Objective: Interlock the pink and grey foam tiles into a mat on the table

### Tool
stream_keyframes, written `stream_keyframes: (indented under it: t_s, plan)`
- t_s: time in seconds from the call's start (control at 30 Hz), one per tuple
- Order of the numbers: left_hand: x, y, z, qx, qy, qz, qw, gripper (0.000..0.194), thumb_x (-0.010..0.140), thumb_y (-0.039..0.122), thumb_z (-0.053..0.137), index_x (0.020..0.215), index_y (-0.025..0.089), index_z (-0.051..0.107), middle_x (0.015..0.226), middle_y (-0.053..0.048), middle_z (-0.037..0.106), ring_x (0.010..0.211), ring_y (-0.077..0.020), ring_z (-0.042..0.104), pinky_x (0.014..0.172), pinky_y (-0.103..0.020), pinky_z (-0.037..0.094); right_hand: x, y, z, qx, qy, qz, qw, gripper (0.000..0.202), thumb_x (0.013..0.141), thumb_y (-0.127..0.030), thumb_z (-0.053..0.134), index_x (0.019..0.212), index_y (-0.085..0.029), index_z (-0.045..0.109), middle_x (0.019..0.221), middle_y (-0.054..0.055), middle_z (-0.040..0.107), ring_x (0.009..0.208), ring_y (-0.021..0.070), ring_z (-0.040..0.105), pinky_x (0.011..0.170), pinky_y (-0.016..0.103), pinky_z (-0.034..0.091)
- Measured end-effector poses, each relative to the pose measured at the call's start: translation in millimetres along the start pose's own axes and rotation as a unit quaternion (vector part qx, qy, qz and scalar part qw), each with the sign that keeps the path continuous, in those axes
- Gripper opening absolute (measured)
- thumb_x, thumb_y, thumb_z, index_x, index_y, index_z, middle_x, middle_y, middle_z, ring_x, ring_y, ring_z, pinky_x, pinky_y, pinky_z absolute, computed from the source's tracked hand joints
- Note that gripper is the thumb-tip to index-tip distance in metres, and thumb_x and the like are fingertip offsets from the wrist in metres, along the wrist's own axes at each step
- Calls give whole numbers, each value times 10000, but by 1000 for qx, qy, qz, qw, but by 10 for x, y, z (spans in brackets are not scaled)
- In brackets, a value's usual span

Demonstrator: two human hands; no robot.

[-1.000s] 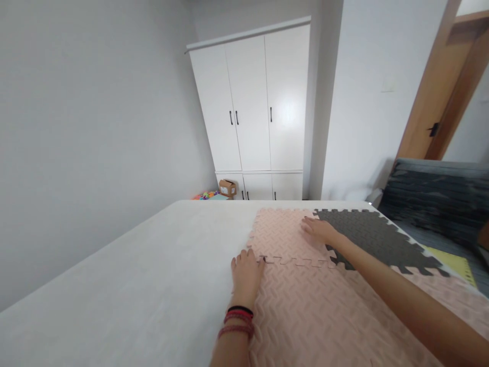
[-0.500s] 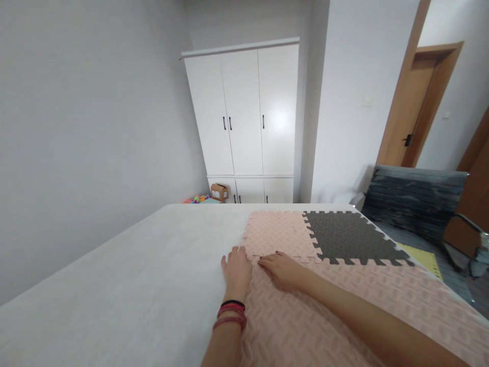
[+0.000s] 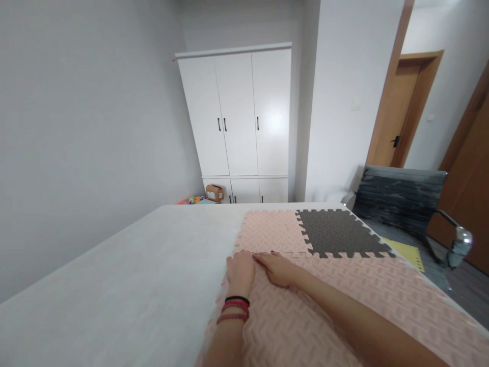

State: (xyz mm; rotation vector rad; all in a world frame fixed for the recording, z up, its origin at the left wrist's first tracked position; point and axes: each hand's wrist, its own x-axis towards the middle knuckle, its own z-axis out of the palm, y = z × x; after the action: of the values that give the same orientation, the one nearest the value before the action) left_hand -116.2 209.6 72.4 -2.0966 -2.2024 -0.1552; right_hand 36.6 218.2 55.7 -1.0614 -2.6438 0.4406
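White table [image 3: 153,270] bears pink matting [image 3: 290,326] directly beneath left grip [image 3: 240,270] and right grip [image 3: 280,270], both unclosed.

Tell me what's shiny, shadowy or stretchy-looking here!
Head view: pale glare on the white cabinet, toward the right; head view: soft shadow on the wall beside the chair; head view: bumps on the pink mats look bigger near the bottom edge.

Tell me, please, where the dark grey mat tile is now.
In the head view, the dark grey mat tile lies right of centre on the white table, just right of the far pink tile.
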Motion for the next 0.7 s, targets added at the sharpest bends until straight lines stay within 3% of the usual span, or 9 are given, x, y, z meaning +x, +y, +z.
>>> stream_keyframes:
  t_s: [0.2, 0.3, 0.4, 0.5, 0.57, 0.7]
  plan:
    - [-77, 102, 60, 29, -4, 13, 999, 273, 889, 375, 537, 1021, 145, 603, 1045, -53, 629, 994, -183, 591, 889, -420, 484, -150, -94, -15, -23, 53, 16, 998, 586, 845, -190, 334, 1431, -188, 325, 1457, 105, 401, 1345, 213, 345, 1106, 521, 216]
    - [-84, 79, 83, 35, -13, 11, 999, 285, 890, 380, 535, 1042, 146, 594, 1048, -55, 625, 973, -179, 596, 865, -409, 500, -214, -75, -64, -2, 13, 47, 999, 589, 845, -223, 354, 1432, -189, 332, 1457, 106, 401, 1344, 239, 348, 1101, 559, 211]
    - [-91, 87, 84, 37, -18, 12, 999, 293, 889, 379, 537, 1061, 147, 589, 1072, -61, 619, 989, -183, 593, 868, -414, 502, -368, -28, -192, 54, -23, 70, 996, 646, 819, -285, 436, 1435, -120, 333, 1461, 144, 382, 1335, 239, 366, 1115, 457, 257]
    - [-96, 101, 69, 27, -23, 12, 999, 287, 889, 384, 537, 1035, 145, 597, 1053, -58, 625, 977, -181, 598, 856, -408, 508, -764, 40, -365, 94, -4, 73, 993, 664, 817, -305, 455, 1438, -104, 332, 1486, 132, 340, 1353, 207, 340, 1131, 354, 244]
    - [-96, 101, 63, 15, -24, 11, 1000, 288, 888, 391, 536, 1023, 145, 600, 1047, -57, 626, 973, -179, 598, 852, -405, 509, -1146, 142, -470, 96, 18, 95, 991, 626, 844, -340, 435, 1435, -153, 352, 1502, 90, 320, 1367, 191, 314, 1146, 361, 212]
    - [-90, 93, 76, -6, -22, 14, 1000, 295, 886, 395, 538, 1035, 147, 597, 1074, -62, 619, 994, -184, 592, 866, -413, 503, -1825, 473, -586, 66, 55, 234, 968, 581, 847, -327, 395, 1402, -155, 406, 1493, 92, 334, 1371, 204, 309, 1150, 420, 197]
